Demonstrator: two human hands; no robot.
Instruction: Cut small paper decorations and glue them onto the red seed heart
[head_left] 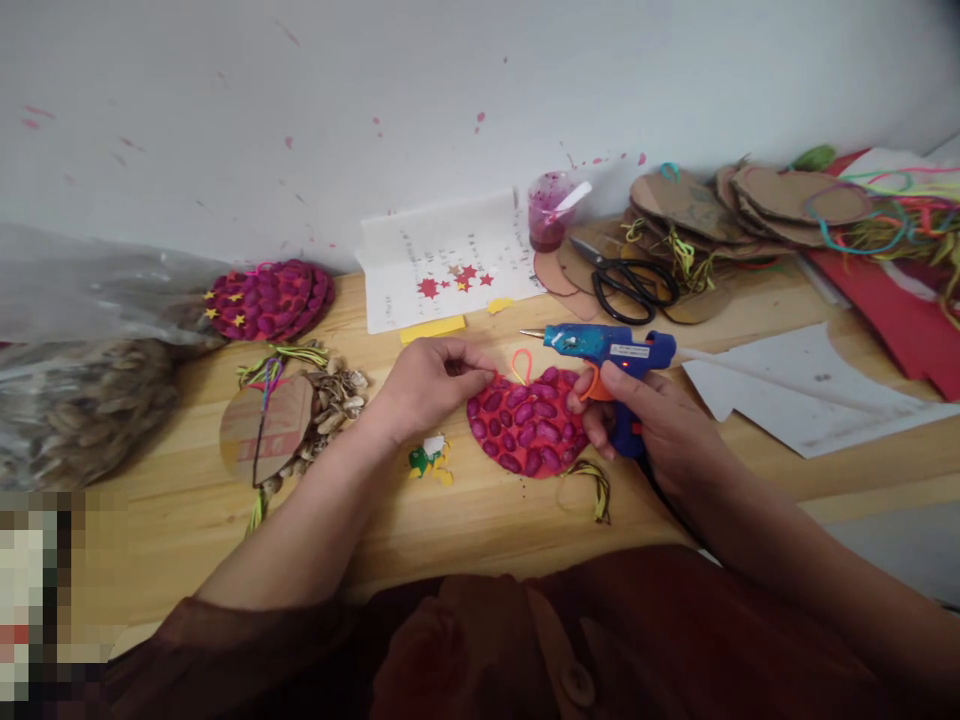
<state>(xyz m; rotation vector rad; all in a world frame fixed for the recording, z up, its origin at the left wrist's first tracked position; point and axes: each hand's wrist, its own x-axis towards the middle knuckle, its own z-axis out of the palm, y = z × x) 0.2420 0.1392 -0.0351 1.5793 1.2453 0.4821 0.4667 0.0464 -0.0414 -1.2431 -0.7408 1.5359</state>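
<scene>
A red round craft piece [527,425] covered with magenta-painted shells lies on the wooden table [487,520], with an orange string loop [520,362] at its top edge. My left hand [430,382] is closed in a pinch at the piece's upper left rim, next to the loop. My right hand [643,420] grips a blue hot glue gun [609,350], finger on its orange trigger, nozzle pointing left just above the piece. A small green, yellow and white scrap [430,461] lies below my left wrist.
A finished magenta piece with yellow stars [268,298], a cardboard disc [266,428], loose shells [335,395] and a bag of shells [82,400] lie left. Paper with red stars [442,262], a paint cup [549,210], black scissors [630,282], stacked cardboard discs [757,200] and white paper [802,390] sit behind and right.
</scene>
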